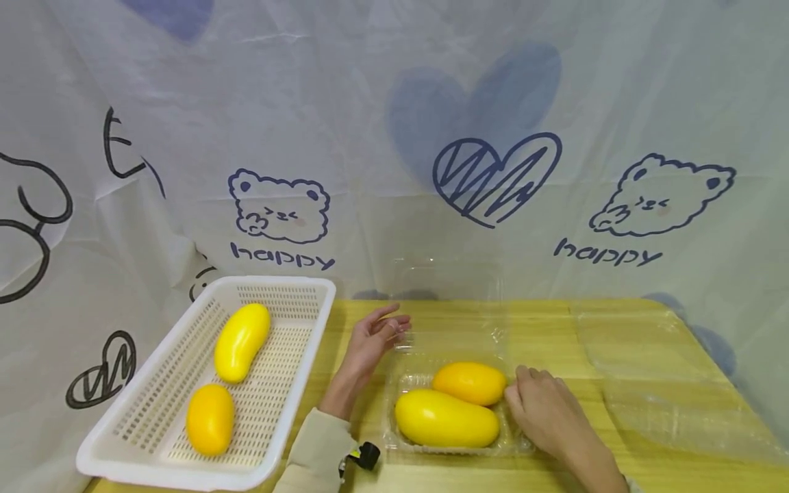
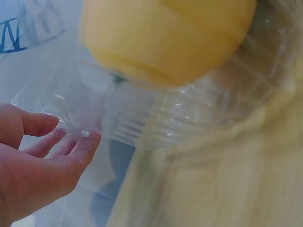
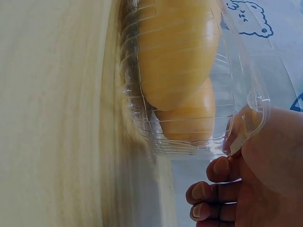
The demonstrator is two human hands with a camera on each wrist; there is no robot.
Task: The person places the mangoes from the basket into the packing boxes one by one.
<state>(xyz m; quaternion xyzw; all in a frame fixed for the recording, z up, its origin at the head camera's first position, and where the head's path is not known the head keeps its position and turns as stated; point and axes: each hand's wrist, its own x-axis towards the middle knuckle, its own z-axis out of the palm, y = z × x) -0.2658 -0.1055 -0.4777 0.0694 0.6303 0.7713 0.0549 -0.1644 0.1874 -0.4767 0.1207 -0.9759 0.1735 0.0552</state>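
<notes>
A clear plastic clamshell box [image 1: 390,438] stands on the table with its lid [image 1: 450,274] raised at the back. Inside lie a long yellow mango [image 1: 446,419] and, behind it, a shorter orange-yellow mango [image 1: 470,383]. At the box's back left, near the fold of the lid, my left hand [image 1: 372,339] pinches the clear plastic between thumb and fingers [image 2: 83,149]. My right hand [image 1: 548,411] grips the box's right rim, thumb against the plastic and the other fingers [image 3: 222,168] curled; the thumb is partly behind the rim in the right wrist view.
To the left, a white perforated basket [image 1: 308,370] holds another long yellow mango [image 1: 242,342] and an orange-yellow mango [image 1: 210,419]. Clear plastic sheeting or packaging [image 1: 666,383] lies on the wooden table [image 1: 542,329] at right. A printed cloth [image 1: 394,137] hangs behind.
</notes>
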